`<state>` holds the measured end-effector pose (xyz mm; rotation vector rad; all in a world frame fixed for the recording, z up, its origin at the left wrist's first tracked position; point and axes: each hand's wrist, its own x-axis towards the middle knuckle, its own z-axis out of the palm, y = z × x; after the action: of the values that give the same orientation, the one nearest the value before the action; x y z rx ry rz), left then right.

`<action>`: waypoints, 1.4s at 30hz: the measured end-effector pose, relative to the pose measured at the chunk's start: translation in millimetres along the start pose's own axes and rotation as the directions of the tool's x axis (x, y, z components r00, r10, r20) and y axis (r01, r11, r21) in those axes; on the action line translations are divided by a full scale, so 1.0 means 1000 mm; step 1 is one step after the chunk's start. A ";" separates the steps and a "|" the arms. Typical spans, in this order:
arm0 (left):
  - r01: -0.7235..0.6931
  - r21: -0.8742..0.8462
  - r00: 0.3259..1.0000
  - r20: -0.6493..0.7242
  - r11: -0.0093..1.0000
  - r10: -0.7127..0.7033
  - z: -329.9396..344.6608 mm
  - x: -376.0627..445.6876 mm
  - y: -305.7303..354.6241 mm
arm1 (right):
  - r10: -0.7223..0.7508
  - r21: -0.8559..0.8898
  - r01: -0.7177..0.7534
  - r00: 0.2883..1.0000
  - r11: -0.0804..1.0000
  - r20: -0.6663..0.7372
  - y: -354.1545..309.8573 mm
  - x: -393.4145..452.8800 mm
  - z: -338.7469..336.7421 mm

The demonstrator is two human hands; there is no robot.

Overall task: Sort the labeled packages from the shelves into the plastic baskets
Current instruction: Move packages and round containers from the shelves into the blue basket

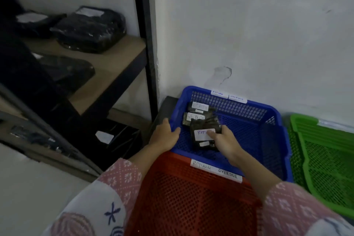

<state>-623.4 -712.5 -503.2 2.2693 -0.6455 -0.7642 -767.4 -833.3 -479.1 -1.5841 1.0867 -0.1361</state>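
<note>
Head view: the right hand (223, 141) has its grip clamped on a black package (206, 136) labelled "RET…", inside the blue basket (254, 136) beside two more. The left hand (166, 133) rests on that basket's left rim, fingers relaxed. More packages (88, 28) lie on the shelf (115, 63).

A scuffed white wall (249, 34) rises behind; a pale floor (28, 188) lies at lower left.
</note>
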 end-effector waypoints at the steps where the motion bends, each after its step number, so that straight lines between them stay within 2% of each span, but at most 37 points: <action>1: 0.002 -0.002 1.000 0.001 1.000 -0.002 0.004 0.002 0.000 | 0.015 -0.008 -0.015 1.000 1.000 0.023 0.004 0.005 0.004; 8: -0.038 0.064 0.997 -0.057 0.997 0.042 0.011 0.009 -0.007 | 0.125 -0.005 -0.127 0.975 0.992 0.185 0.029 0.040 0.025; 12: -0.039 0.098 0.996 -0.077 0.994 0.047 0.012 0.009 -0.006 | 0.062 -0.277 -0.047 0.997 0.960 0.045 0.030 0.044 0.029; 15: -0.043 0.112 0.995 -0.085 0.993 0.053 0.011 0.008 -0.005 | 0.089 -0.248 -0.085 0.996 0.965 0.005 0.032 0.045 0.031; 18: -0.043 0.116 0.995 -0.087 0.992 0.053 0.010 0.007 -0.004 | 0.040 -0.282 -0.056 0.997 0.958 -0.061 0.031 0.044 0.029; 21: -0.042 0.103 0.995 -0.081 0.994 0.050 0.010 0.006 -0.004 | 0.003 -0.386 -0.014 1.000 0.923 -0.031 0.027 0.041 0.026; 26: -0.029 0.036 0.998 -0.061 0.999 0.031 0.004 0.000 -0.001 | -0.011 -0.463 0.008 1.000 0.886 -0.004 0.020 0.036 0.028; 30: -0.061 0.022 0.996 -0.057 0.998 0.062 -0.013 -0.017 0.009 | -0.147 -0.507 0.116 0.989 0.854 -0.020 0.001 0.014 0.023; 32: -0.126 0.065 0.990 -0.058 0.990 0.130 -0.026 -0.032 0.016 | -0.261 -0.574 0.217 0.965 0.790 0.005 -0.012 -0.004 0.018; 36: -0.309 0.224 0.949 0.014 0.924 0.314 -0.065 -0.073 0.028 | -0.404 -0.741 0.360 0.905 0.567 0.130 -0.045 -0.049 0.010; 39: -0.430 0.344 0.893 0.027 0.835 0.449 -0.101 -0.108 0.035 | -0.485 -0.831 0.384 0.859 0.401 0.163 -0.076 -0.090 0.007; 42: -0.497 0.433 0.843 0.034 0.752 0.537 -0.142 -0.150 0.038 | -0.555 -0.882 0.367 0.818 0.295 0.155 -0.108 -0.136 0.012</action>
<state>-644.7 -585.9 -336.3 2.2981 -1.4430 -0.2474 -776.6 -738.8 -333.1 -2.9418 0.7848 -0.0960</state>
